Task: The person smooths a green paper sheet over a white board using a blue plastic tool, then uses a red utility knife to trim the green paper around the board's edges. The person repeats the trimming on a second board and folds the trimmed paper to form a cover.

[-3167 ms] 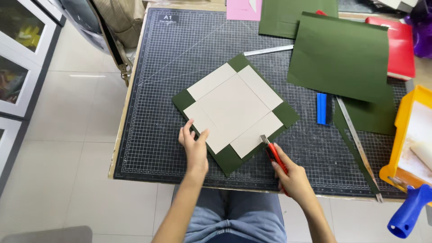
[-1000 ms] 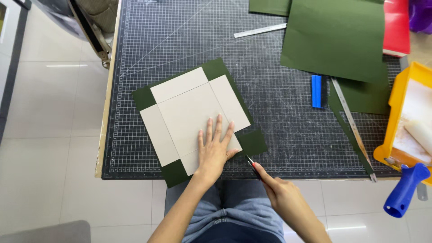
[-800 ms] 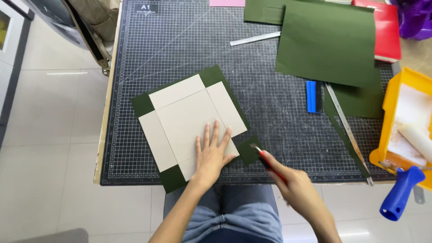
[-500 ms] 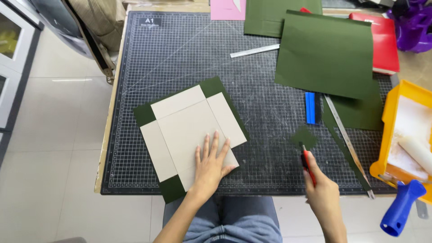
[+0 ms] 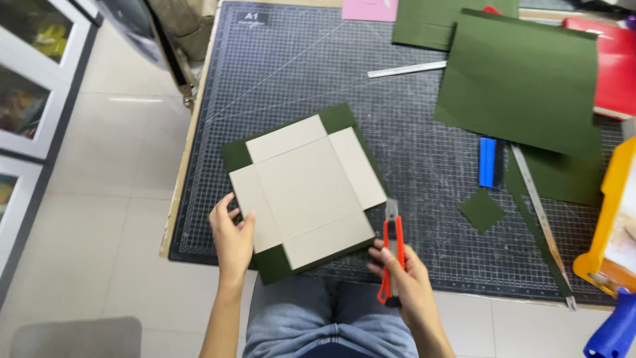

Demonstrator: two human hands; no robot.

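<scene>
Head view: right hand (image 5: 407,278) grips cutter (image 5: 391,255) — blade pointing away, upright axis.

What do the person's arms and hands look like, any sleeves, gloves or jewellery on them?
Both forearms are bare up to the frame edge, with no sleeves showing. The left hand and the right hand wear no gloves, and no rings, watch or bracelets show. The fingernails look short and unpainted. Below the arms, the lap is in blue jeans.

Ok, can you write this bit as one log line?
left hand: on card corner | right hand: holds knife | scrap: on mat
</scene>
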